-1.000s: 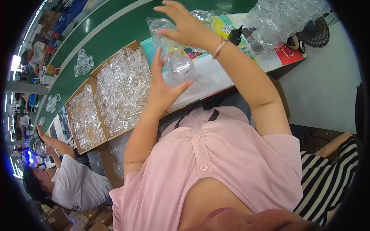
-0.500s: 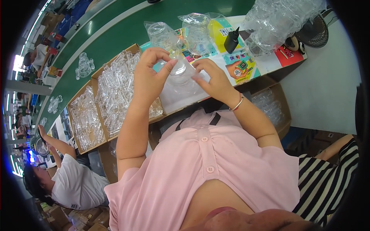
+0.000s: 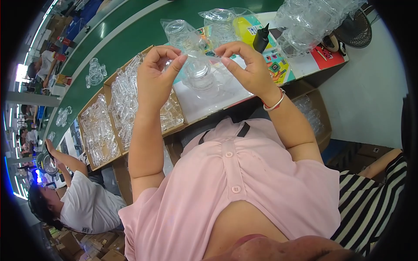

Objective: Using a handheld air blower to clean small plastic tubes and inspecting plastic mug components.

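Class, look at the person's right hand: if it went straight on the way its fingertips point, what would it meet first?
Most likely the clear plastic bag between the right hand and the left hand. Depth is unclear, so the right hand might pass above the bag and meet the left hand.

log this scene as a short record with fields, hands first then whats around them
left hand: fingertips at left of a clear bag's top; firm grip unclear
right hand: fingertips at right of that top; firm grip unclear
between hands: clear bag with a clear round piece inside
behind: two bagged clear pieces
person's left: divided cardboard tray of clear parts
person's right: black bottle
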A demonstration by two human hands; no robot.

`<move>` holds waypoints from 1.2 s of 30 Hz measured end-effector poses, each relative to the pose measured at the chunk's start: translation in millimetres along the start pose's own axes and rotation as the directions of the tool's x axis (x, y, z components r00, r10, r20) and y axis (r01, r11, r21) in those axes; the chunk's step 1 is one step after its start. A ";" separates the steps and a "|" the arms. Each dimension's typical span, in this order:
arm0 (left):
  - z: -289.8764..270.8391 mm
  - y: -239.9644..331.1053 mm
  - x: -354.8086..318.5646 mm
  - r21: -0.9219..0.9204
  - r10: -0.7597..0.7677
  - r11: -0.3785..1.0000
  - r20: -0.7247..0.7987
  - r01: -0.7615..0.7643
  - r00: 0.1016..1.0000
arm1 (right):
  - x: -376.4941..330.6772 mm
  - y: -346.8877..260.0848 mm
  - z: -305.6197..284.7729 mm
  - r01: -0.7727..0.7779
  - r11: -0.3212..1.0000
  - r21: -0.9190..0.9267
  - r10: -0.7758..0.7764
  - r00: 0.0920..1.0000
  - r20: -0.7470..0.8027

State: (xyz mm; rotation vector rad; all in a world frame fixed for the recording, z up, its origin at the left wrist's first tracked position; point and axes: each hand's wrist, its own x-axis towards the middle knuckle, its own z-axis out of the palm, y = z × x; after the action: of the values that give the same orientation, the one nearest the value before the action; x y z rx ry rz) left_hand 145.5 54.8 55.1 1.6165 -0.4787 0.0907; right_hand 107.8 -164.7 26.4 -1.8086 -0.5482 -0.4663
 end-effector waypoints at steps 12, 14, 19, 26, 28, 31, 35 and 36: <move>21.4 -75.2 -38.7 0.492 -0.278 0.857 0.196 0.151 0.940 | -57.7 49.3 30.3 -0.080 0.997 -0.021 0.082 0.994 0.071; 21.9 -72.8 -37.1 0.556 -0.317 0.821 0.251 0.132 0.914 | -58.2 42.7 26.5 -0.089 0.996 0.019 0.088 0.995 0.039; 24.3 -43.7 -40.0 0.600 -0.224 0.797 0.198 0.063 0.954 | -60.1 38.0 -2.2 0.147 0.943 -0.297 -0.139 0.989 0.048; 67.3 69.9 106.0 0.185 -0.029 0.983 0.085 0.013 0.996 | -92.8 96.3 -22.6 0.009 0.941 -0.337 -0.017 1.000 -0.022; 128.7 74.2 166.2 0.106 0.109 0.986 0.157 -0.127 0.982 | -95.7 108.0 -23.8 -0.012 0.918 -0.396 0.004 1.000 -0.020; 175.4 7.5 233.5 0.040 0.013 0.999 0.124 -0.018 0.992 | -91.1 104.4 -14.1 0.007 0.935 -0.355 -0.008 1.000 0.000; 228.7 -44.6 270.1 0.131 -0.137 0.986 0.285 0.103 0.949 | -95.3 112.0 -21.0 0.021 0.944 -0.329 -0.024 1.000 -0.005; 233.2 -61.2 279.9 0.228 -0.198 0.963 0.249 0.142 0.948 | -96.8 113.8 -20.0 0.019 0.953 -0.304 -0.023 1.000 -0.008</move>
State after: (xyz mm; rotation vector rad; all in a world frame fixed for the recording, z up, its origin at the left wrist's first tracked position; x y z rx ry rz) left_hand 369.0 -239.2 66.2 1.8804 -0.5492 -0.2210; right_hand 94.3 -226.3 -110.5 -2.0937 -0.5088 -0.6014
